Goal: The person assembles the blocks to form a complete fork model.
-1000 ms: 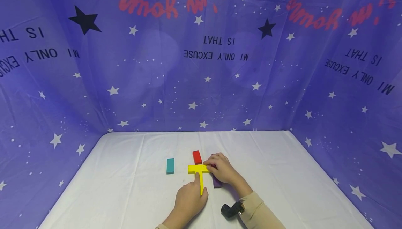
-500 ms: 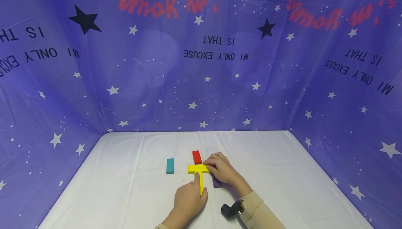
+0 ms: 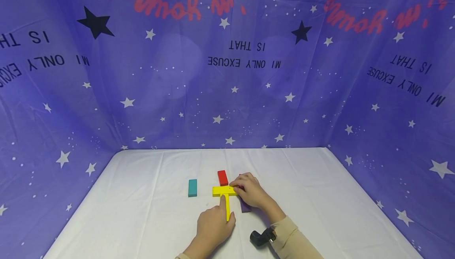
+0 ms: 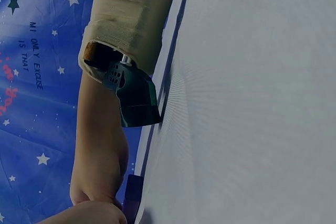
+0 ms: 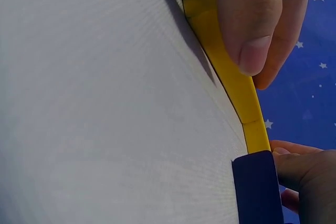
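Note:
A T-shaped yellow piece (image 3: 221, 190) lies on the table, its wide crossbar to the back and its narrow stem pointing towards me. My left hand (image 3: 214, 224) holds the stem, index finger stretched along it and thumb on the right side; the right wrist view shows that thumb (image 5: 254, 53) against the yellow side. Fingers and thumb of my right hand (image 3: 253, 192) pinch the crossbar's right end, which they partly hide. Under the right hand, a purple block (image 3: 245, 207) is partly covered. A red block (image 3: 222, 177) sits just behind the crossbar.
To the left lies a teal block (image 3: 192, 188), apart from the rest. A black wrist camera (image 3: 261, 238) juts from the right sleeve (image 3: 293, 237) close over the white tablecloth (image 3: 160, 219). Purple star-printed cloth (image 3: 199, 105) walls the table's back and sides.

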{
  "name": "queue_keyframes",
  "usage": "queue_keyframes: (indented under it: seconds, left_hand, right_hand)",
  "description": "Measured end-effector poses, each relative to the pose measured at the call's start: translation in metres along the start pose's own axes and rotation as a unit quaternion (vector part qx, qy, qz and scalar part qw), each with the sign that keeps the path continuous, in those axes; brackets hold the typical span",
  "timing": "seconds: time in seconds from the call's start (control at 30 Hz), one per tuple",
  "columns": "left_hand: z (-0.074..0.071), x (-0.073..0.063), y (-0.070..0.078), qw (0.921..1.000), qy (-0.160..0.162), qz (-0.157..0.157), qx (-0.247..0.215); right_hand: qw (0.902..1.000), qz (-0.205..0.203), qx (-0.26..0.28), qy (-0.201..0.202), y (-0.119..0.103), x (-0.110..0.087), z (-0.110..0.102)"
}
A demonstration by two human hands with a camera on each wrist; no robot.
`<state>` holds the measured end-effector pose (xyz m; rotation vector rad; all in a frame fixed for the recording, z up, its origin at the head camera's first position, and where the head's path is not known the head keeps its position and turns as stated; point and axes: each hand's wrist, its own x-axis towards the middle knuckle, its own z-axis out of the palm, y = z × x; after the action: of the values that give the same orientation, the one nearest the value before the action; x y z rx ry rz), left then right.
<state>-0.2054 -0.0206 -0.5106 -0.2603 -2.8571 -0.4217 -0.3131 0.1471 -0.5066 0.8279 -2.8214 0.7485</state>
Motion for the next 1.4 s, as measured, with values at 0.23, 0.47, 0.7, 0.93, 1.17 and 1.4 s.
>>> queue_keyframes:
  seconds: [0.23,0.47,0.7,0.93,1.17,1.4]
  left_hand:
    - [-0.0016,-0.0003,-0.0003,0.9999,0.001,-0.001,-0.012]
    - [-0.0055,0.0002,0.0006,0.9993,-0.031,-0.011,-0.017]
    - [-0.0042,0.0008,0.0002,0.9991,-0.036,-0.01,-0.02]
    - [-0.0033,0.0004,-0.0004,0.9992,-0.033,-0.004,-0.023]
    - [-0.0035,-0.0002,-0.0004,0.9995,-0.026,-0.005,-0.019]
    - [-0.0033,-0.0002,-0.0006,0.9995,-0.027,-0.005,-0.017]
  right_hand:
    - [1.0,0.002,0.002,0.002,0.0004,-0.0001,0.0003]
    - [1.0,0.001,0.005,0.003,0.0002,0.0004,0.0002]
    - [1.0,-0.006,-0.001,0.005,0.0002,0.0002,-0.0004]
    - [1.0,-0.005,-0.004,0.001,-0.0001,-0.0002,-0.0006]
    - [1.0,-0.001,-0.006,0.0,0.0,-0.0003,-0.0001]
    - [1.0,-0.004,-0.004,0.002,0.0002,-0.0001,0.0]
